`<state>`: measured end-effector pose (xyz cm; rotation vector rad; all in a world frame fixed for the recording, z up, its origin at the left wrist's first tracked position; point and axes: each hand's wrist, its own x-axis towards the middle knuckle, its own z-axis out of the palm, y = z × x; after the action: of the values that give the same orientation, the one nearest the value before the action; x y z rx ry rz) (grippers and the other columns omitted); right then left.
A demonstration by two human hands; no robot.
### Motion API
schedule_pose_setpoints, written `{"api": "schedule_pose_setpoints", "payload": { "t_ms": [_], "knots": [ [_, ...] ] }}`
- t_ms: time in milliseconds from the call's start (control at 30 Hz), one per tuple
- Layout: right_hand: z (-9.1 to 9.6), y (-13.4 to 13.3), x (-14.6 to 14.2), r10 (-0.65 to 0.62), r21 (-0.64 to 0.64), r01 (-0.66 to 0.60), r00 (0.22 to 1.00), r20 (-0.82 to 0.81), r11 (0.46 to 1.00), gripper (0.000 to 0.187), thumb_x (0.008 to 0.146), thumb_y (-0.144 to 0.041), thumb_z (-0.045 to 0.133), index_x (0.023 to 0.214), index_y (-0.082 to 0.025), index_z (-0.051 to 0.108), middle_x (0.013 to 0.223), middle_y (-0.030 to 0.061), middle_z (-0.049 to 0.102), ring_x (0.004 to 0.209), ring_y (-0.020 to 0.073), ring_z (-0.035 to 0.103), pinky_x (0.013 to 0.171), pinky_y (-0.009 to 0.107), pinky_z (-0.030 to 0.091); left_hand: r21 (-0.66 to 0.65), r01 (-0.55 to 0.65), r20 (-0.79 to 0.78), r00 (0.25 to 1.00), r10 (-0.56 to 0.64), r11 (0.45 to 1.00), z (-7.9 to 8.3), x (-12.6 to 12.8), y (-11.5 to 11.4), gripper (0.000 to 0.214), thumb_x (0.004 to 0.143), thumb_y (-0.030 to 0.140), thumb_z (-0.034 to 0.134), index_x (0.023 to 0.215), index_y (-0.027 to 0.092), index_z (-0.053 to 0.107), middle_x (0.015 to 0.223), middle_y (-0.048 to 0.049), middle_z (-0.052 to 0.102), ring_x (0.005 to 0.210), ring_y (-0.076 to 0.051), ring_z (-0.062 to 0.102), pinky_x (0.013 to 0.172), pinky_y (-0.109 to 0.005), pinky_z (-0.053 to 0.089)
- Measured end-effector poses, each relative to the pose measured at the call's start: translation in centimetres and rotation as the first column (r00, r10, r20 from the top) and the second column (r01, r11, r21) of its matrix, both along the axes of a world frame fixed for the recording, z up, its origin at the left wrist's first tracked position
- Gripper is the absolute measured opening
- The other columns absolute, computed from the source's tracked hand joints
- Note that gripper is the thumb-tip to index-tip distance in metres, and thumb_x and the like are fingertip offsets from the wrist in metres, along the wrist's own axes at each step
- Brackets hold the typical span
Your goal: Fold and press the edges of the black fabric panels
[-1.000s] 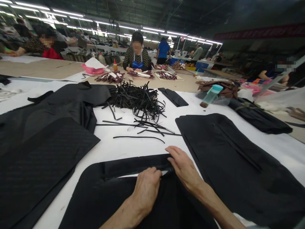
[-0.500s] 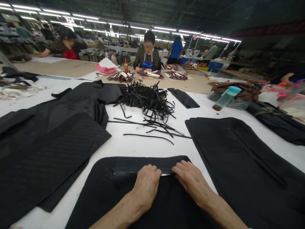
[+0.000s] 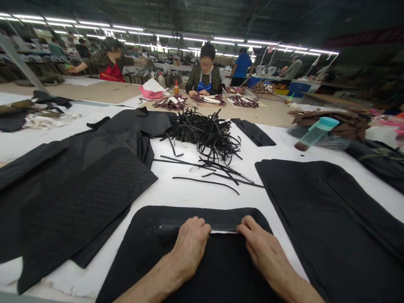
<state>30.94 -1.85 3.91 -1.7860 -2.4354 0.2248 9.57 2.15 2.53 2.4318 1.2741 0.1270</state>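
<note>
A black leather-like panel with rounded far corners lies flat in front of me. My left hand is closed on the material along a slit near its far edge, fingers curled under and hidden. To the right, my right hand pinches the same slit edge between thumb and fingers. Between the two hands a narrow white strip shows through the slit. A few pale marks dot the panel left of my left hand. Beyond it lie loose thin black strips and a tangled heap of them.
Stacked black panels lie at left and right on the white table. A folded black piece and a teal-lidded bottle are farther back. Across the table a co-worker sits behind maroon bundles.
My right hand has slid right along the slit, so the gap between my hands is wider and more white shows. The camera view has shifted slightly left.
</note>
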Motion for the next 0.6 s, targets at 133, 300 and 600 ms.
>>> {"api": "schedule_pose_setpoints", "payload": {
  "t_ms": [133, 300, 600],
  "knots": [
    [-0.2, 0.0, -1.8, 0.036, 0.149, -0.040, 0.999, 0.032, 0.988, 0.043, 0.072, 0.005, 0.034, 0.100, -0.020, 0.057, 0.109, 0.0105, 0.054, 0.091, 0.0249, 0.053, 0.073, 0.037, 0.042, 0.029, 0.018, -0.002, 1.000, -0.018, 0.999, -0.2, 0.1, -0.4, 0.015, 0.087, 0.013, 0.043, 0.083, 0.021, 0.055, 0.086, 0.0000, 0.058, 0.083, -0.018, 0.050, 0.076, -0.031, 0.041],
    [-1.9, 0.4, -4.7, 0.183, 0.135, -0.176, 0.982, -0.038, 0.975, 0.024, 0.082, -0.005, 0.042, 0.091, -0.021, 0.058, 0.087, 0.0058, 0.058, 0.077, 0.0225, 0.052, 0.069, 0.037, 0.040, 0.049, 0.017, -0.002, 1.000, -0.017, 0.999, -0.4, 0.1, -0.5, 0.013, 0.089, 0.017, 0.044, 0.081, 0.021, 0.054, 0.085, 0.0005, 0.057, 0.083, -0.017, 0.049, 0.076, -0.030, 0.041],
    [-1.3, 0.8, -5.0, 0.062, -0.029, -0.063, 0.998, -0.028, 0.998, 0.020, 0.087, -0.008, 0.044, 0.080, -0.022, 0.056, 0.082, 0.0032, 0.056, 0.077, 0.0214, 0.051, 0.069, 0.034, 0.037, 0.047, -0.089, -0.013, 0.996, 0.089, 0.995, 1.0, -6.5, -0.2, 0.018, 0.087, 0.011, 0.044, 0.081, 0.021, 0.058, 0.085, -0.0011, 0.059, 0.084, -0.019, 0.048, 0.076, -0.034, 0.037]
  ]
}}
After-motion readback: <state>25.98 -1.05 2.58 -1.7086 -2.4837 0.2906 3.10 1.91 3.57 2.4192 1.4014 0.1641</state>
